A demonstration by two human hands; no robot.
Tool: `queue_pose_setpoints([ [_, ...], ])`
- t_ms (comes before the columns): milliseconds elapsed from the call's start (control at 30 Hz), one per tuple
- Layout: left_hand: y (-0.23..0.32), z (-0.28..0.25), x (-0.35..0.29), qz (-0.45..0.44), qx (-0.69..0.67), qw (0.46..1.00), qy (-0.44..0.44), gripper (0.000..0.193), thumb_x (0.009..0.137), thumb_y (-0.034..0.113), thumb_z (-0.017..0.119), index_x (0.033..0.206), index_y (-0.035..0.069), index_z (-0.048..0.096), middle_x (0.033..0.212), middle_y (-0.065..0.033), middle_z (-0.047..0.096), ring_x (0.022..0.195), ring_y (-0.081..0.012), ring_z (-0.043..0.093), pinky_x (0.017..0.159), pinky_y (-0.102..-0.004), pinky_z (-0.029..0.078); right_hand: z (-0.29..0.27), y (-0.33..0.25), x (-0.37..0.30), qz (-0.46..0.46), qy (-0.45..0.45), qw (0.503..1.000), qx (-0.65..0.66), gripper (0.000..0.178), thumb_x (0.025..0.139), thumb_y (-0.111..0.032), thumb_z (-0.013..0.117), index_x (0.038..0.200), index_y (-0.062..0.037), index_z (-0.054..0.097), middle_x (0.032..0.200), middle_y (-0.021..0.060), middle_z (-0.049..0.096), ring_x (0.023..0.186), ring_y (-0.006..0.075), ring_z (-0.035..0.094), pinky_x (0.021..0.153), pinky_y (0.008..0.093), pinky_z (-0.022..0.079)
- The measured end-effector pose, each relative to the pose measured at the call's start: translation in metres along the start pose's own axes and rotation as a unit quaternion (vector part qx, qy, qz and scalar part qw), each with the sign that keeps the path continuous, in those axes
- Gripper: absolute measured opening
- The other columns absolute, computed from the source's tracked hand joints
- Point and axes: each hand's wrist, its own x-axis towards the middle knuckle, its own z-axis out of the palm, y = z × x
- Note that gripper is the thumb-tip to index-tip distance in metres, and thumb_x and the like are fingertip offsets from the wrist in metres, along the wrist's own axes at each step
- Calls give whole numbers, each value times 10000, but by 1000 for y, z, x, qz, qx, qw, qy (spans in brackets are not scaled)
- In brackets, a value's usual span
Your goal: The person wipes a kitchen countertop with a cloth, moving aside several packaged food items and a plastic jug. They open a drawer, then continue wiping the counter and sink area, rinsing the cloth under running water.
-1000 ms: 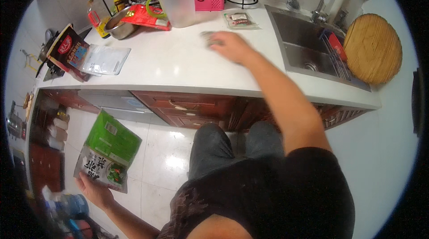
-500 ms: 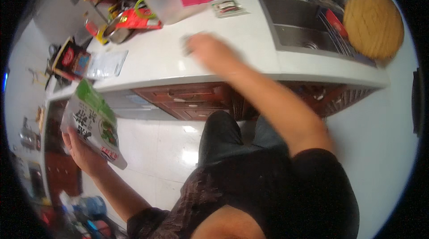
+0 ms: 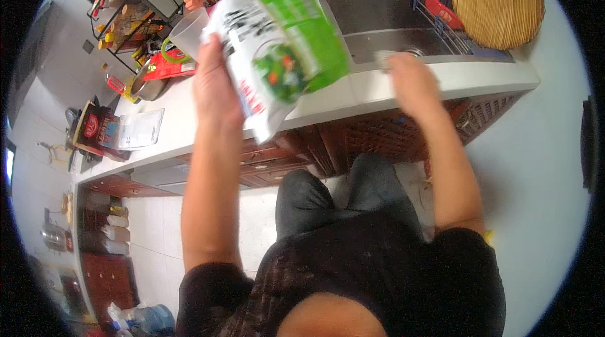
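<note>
A white and green plastic food bag with a picture of vegetables on it is held up over the counter. My left hand is closed on its left edge, with the fingers partly hidden behind the bag. Over the counter's front edge, just before the sink, is my right hand, blurred and closed. A small pale thing shows at its fingertips, too smeared to name. The white counter runs below both hands, and the bag hides part of it.
The steel sink lies beyond my right hand, with a round woven board to its right. Back left stand a clear pitcher, a red packet, a metal bowl and a bottle rack. Dark wooden cabinets are below.
My left hand has brought the bag up from low at the left to above the counter. My right hand has moved right, from mid-counter to the sink's front edge.
</note>
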Motion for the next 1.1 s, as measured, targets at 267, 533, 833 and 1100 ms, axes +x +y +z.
queue_pose_setpoints([
  [267, -82, -58, 42, -160, 293, 935, 117, 320, 1018, 162, 550, 1259, -49, 554, 1174, -195, 676, 949, -274, 691, 855, -437, 578, -8, 55, -7, 31, 70, 997, -10, 270, 965, -164, 569, 1193, -35, 636, 1247, 154, 635, 1166, 360, 589, 999, 467, 468],
  [533, -33, -75, -12, 312, 817, 485, 23, 678, 870, 313, 763, 1404, -29, 521, 1275, -245, 636, 1118, -379, 628, 990, -420, 482, -4, 63, -2, 29, 94, 994, 42, 277, 947, -97, 575, 1202, 2, 616, 1259, 186, 616, 1168, 379, 586, 1013, 421, 462],
  [833, -71, -86, -82, 329, 738, 559, -185, 407, 763, 118, 773, 1164, 96, 704, 1177, -119, 696, 1111, -309, 664, 994, -468, 491, 41, -129, 7, -265, 82, 935, 222, 217, 900, -103, 584, 1075, -13, 674, 1206, 154, 650, 1184, 338, 586, 1050, 450, 433],
  [1100, -77, -99, -73, 424, 671, 594, -135, 257, 718, -3, 719, 960, 84, 732, 998, -82, 736, 853, -279, 693, 770, -402, 539, 33, -97, 18, -158, -39, 971, 177, 278, 1009, -151, 482, 1160, -42, 689, 1304, 175, 649, 1228, 351, 596, 1060, 428, 469],
])
